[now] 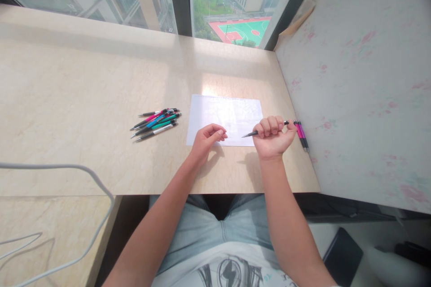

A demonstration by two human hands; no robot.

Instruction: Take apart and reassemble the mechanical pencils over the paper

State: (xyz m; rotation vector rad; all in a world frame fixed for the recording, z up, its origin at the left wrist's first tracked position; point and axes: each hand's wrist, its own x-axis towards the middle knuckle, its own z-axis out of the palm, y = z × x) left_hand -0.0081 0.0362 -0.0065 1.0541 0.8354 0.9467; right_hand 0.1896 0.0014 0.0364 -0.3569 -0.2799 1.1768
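Observation:
My right hand [273, 136] is wrapped round a mechanical pencil [249, 134]. Its dark tip points left, and the thumb is at its far end. Most of the barrel is hidden by the fingers. Lower left of that tip, my left hand [209, 141] is loosely closed, thumb against the fingers, with nothing visible in it. Both hands are over the near part of a white sheet of paper [224, 114]. Left of the sheet lies a loose pile of mechanical pencils [156, 123] in black, white, pink, blue and green.
Pink-and-black pencils [302, 136] lie right of my right hand, against the flowered wall [357, 76]. A grey cable [84, 168] loops over the lower left. The pale tabletop [84, 85] runs back to the windows, and its front edge is close to my lap.

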